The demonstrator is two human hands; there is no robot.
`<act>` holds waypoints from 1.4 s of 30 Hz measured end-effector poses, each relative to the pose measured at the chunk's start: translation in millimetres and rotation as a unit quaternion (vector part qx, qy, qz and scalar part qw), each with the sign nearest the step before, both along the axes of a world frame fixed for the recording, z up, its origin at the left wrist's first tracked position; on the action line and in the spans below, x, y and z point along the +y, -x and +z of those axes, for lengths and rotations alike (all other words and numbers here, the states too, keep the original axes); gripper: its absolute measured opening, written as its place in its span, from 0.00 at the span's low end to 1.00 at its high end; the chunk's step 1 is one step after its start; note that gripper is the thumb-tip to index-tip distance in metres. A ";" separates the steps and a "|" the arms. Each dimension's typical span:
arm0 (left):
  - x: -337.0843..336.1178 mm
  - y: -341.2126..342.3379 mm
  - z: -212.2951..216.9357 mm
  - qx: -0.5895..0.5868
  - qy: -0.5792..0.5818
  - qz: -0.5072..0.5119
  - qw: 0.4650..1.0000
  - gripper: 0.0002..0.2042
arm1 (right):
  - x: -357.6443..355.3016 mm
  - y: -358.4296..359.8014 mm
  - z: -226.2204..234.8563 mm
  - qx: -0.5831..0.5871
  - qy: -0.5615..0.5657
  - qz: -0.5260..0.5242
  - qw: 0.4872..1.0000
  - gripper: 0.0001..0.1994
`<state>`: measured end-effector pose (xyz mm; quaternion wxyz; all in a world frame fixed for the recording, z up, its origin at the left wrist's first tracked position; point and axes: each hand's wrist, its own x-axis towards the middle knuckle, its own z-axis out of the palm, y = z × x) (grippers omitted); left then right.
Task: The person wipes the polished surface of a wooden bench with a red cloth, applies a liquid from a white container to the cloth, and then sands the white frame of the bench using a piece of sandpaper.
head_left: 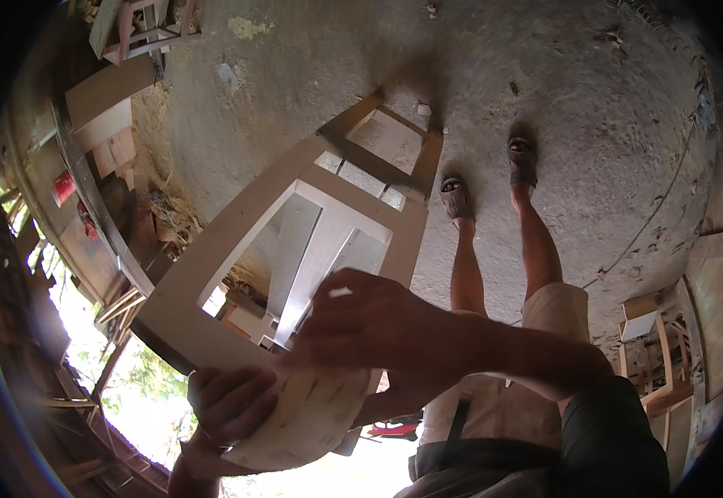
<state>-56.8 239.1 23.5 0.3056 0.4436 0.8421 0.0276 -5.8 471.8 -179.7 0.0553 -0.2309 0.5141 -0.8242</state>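
Note:
A pale wooden chair frame stands tilted in front of me, its legs toward the far floor and an open rectangular back or seat frame nearest me. At its near end is a curved wooden panel with dark streaks; I cannot tell whether it is joined to the frame. My left hand has its fingers wrapped over the left edge of this panel. Over the panel's right part is my right hand, fingers bent and pressed together, slightly smeared. What sits beneath those fingers, if anything, is hidden.
My sandaled feet stand on a rough concrete floor right of the chair. Wooden boards and a small wooden frame lie at the far left. Another wooden frame piece stands at the right, beside a wall.

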 end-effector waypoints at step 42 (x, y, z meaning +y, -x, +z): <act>-15.6 -13.4 2.3 -0.032 0.037 0.037 0.998 0.34 | -39.0 -57.9 -172.3 -0.509 -0.340 0.016 0.791 0.21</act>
